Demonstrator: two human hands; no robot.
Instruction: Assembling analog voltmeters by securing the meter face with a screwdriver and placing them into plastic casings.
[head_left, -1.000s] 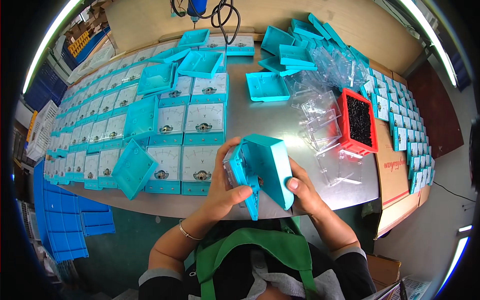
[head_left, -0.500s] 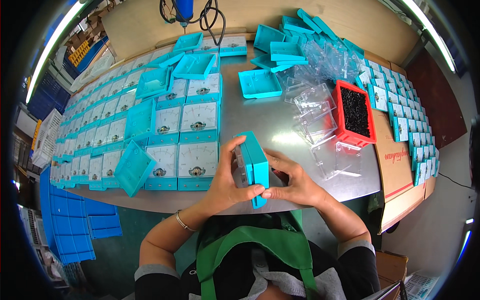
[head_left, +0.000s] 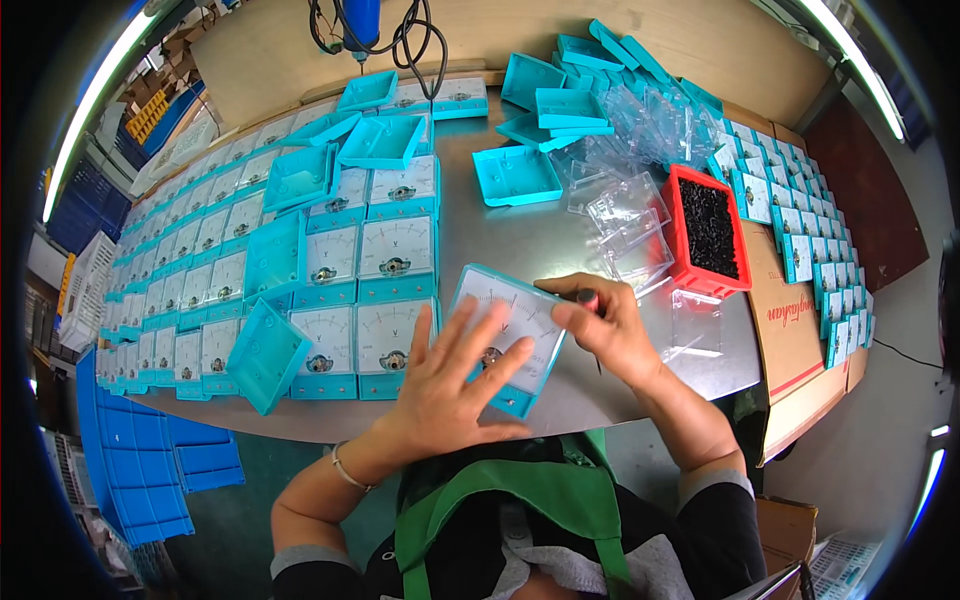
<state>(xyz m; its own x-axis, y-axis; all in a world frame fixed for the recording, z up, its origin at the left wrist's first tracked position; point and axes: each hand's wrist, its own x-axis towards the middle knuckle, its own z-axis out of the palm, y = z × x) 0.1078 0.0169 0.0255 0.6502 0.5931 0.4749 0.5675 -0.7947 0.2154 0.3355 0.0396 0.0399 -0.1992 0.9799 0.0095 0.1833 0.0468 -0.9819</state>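
Note:
A square panel meter [head_left: 535,362], white dial in a turquoise case, lies face up near the front edge of the metal table, turned slightly askew. Over its lower left part my left hand [head_left: 440,405] is spread, fingers apart on or just above the dial. My right hand [head_left: 622,335] is closed around a small screwdriver [head_left: 588,298] with a reddish handle; its thin shaft points down beside the meter. The right thumb touches the meter's upper right edge. Whether a clear cover is on the dial, I cannot tell.
Rows of similar meters [head_left: 395,245] fill the left, with turquoise cases [head_left: 268,355] on top. Clear covers [head_left: 630,225] and more cases lie at the back right, beside a red bin [head_left: 680,245] of small black parts. A blue tool [head_left: 362,22] hangs with its cable at the back.
The meter has gone from standing on edge between both hands to lying face up. My left hand has let go and spread over it; a screwdriver now shows in my right hand.

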